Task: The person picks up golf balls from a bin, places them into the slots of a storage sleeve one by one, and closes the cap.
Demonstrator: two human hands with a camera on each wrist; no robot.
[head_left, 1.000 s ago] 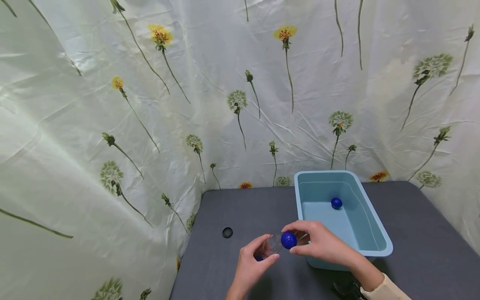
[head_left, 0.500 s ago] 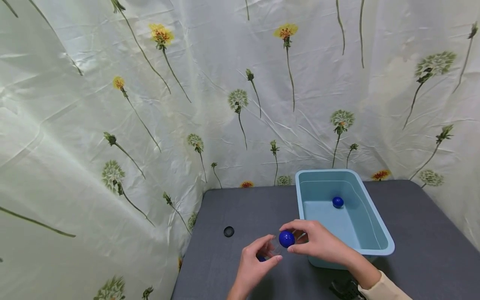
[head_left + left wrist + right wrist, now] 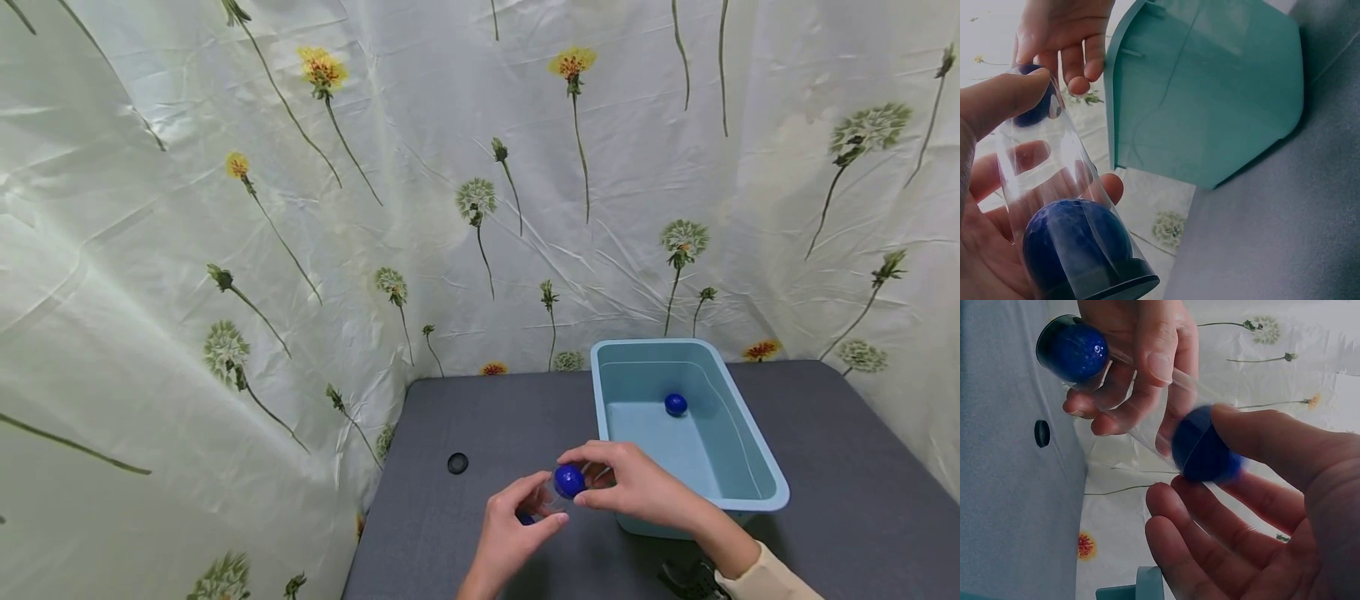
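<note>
Flower-printed sheeting hangs behind a dark grey bench, above which both hands meet over a clear tube. Work appears part-way along. One blue ball, the lower ball, sits inside the tube at its end with a black base, below the left grip's fingers. Another, the upper ball, is at the opposite end, between the two grips; judging by the rim line across it, it is partly within the mouth and not fully seated. Outstanding: a third ball lies in the light blue tub, beyond and to the right of the right grip, outside the tube. Also loose is a black disc, flat on the bench beyond and left of the left grip.

Left grip: curled round the tube, thumb opposing the fingers, spread to the tube's width. Right grip: thumb and forefinger pinch the upper ball; the remaining fingers are bent, clear of it.
</note>
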